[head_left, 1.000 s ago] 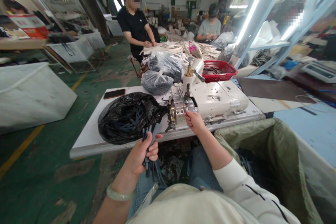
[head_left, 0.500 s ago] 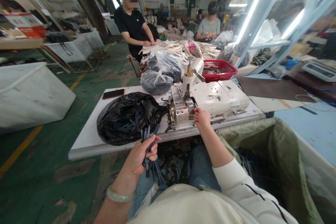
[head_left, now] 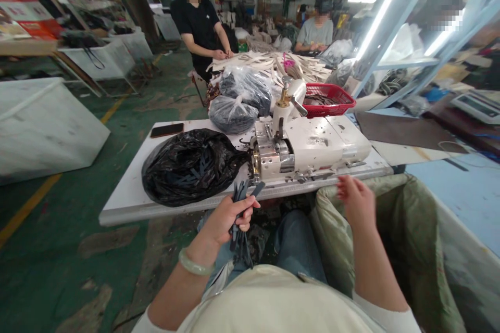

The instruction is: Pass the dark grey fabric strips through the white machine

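Observation:
My left hand [head_left: 234,216] is closed round a bunch of dark strips [head_left: 241,192], in front of the white table's near edge. Over the rim of a green sack [head_left: 417,208] is my right hand [head_left: 356,197], its fingers curled and smeared by motion; whether anything is in them cannot be made out. A cream machine [head_left: 324,140] with a metal head [head_left: 273,155] stands on the white table [head_left: 135,171]. Left of it lies a black plastic bag [head_left: 191,166] with dark strips showing inside.
A phone [head_left: 167,130] lies at the table's back left. Clear bags [head_left: 234,113] of dark pieces and a red basket [head_left: 330,99] stand behind the machine. Two people [head_left: 199,26] are at a pile of pale strips [head_left: 265,64]. A white bin [head_left: 47,130] stands at left.
My right hand has moved away from the machine's metal head, right to above the green sack. My left hand, with the strips, has shifted slightly right and up.

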A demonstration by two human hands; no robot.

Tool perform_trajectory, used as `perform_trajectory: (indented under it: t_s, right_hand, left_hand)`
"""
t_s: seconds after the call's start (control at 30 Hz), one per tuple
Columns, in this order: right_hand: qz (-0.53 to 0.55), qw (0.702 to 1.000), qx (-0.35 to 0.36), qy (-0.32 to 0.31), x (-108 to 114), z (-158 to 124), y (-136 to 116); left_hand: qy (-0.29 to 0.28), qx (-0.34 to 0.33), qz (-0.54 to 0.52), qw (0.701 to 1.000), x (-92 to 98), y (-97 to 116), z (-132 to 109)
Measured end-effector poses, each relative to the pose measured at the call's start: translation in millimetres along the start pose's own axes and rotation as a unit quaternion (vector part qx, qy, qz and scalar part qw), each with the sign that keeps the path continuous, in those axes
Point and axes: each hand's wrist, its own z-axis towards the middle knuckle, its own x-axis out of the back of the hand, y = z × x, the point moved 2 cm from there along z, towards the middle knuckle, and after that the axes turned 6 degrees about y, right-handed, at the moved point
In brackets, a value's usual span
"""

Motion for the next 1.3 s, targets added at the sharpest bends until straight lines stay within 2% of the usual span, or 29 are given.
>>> perform_trajectory:
  t_s: [0.03,0.07,0.1,0.13,0.17,0.2,0.27,0.33,0.4,0.6,0.73,0.83,0.93,1.03,1.2,1.27,1.3]
  right_hand:
    - [0.098,0.984,-0.060,-0.137,-31.4,-17.8,-13.7]
    - [0.160,0.949,-0.104,-0.253,-61.2,-37.2,-26.6]
    - [0.200,0.910,-0.131,-0.340,-86.8,-56.1,-37.4]
    - [0.224,0.879,-0.148,-0.395,-107.1,-72.3,-45.6]
    - [0.241,0.861,-0.155,-0.421,-122.0,-84.6,-51.2]
    - [0.257,0.855,-0.158,-0.422,-131.7,-92.4,-54.5]
    - [0.295,0.859,-0.161,-0.386,-138.8,-96.1,-56.9]
    - [0.331,0.860,-0.160,-0.353,-136.6,-90.5,-57.0]
    - [0.347,0.859,-0.150,-0.346,-132.0,-83.5,-56.4]
    - [0.324,0.865,-0.069,-0.376,-117.2,-77.6,-46.1]
    - [0.312,0.850,-0.029,-0.424,-101.0,-77.2,-38.7]
    - [0.305,0.842,-0.020,-0.444,-92.4,-79.1,-36.3]
    - [0.317,0.834,-0.045,-0.449,-92.2,-83.8,-32.9]
    - [0.311,0.808,-0.104,-0.489,-97.3,-90.4,-27.1]
    - [0.285,0.741,-0.186,-0.579,-105.3,-101.0,-24.6]
    - [0.291,0.697,-0.235,-0.611,-109.8,-105.1,-28.9]
    - [0.299,0.664,-0.271,-0.629,-112.6,-107.5,-31.9]
  left_hand:
    - [-0.005,0.007,0.009,1.000,-4.6,-2.2,0.5]
    - [-0.007,0.015,0.018,1.000,-8.3,-4.6,0.4]
    - [-0.008,0.021,0.025,0.999,-10.6,-6.9,-0.3]
    - [-0.007,0.025,0.027,0.999,-11.3,-8.8,-1.4]
    - [-0.005,0.029,0.025,0.999,-10.4,-10.1,-3.0]
    - [-0.003,0.032,0.018,0.999,-7.9,-10.8,-5.0]
    - [-0.001,0.039,-0.010,0.999,0.3,-10.5,-9.7]
    - [-0.002,0.047,-0.043,0.998,9.8,-8.7,-14.1]
    - [-0.004,0.054,-0.075,0.996,17.0,-6.9,-17.0]
    - [-0.003,0.041,-0.085,0.995,14.9,-4.7,-17.3]
    - [0.024,-0.005,-0.070,0.997,9.3,-0.4,-16.2]
    - [0.044,-0.039,-0.078,0.995,7.8,2.9,-15.3]
    - [0.065,-0.058,-0.091,0.992,7.7,4.2,-14.3]
    - [0.089,-0.081,-0.101,0.988,8.5,4.8,-13.4]
    - [0.116,-0.115,-0.095,0.982,10.2,6.6,-12.5]
    - [0.115,-0.114,-0.086,0.983,9.9,6.7,-12.7]
    - [0.114,-0.113,-0.079,0.984,9.6,6.4,-12.8]
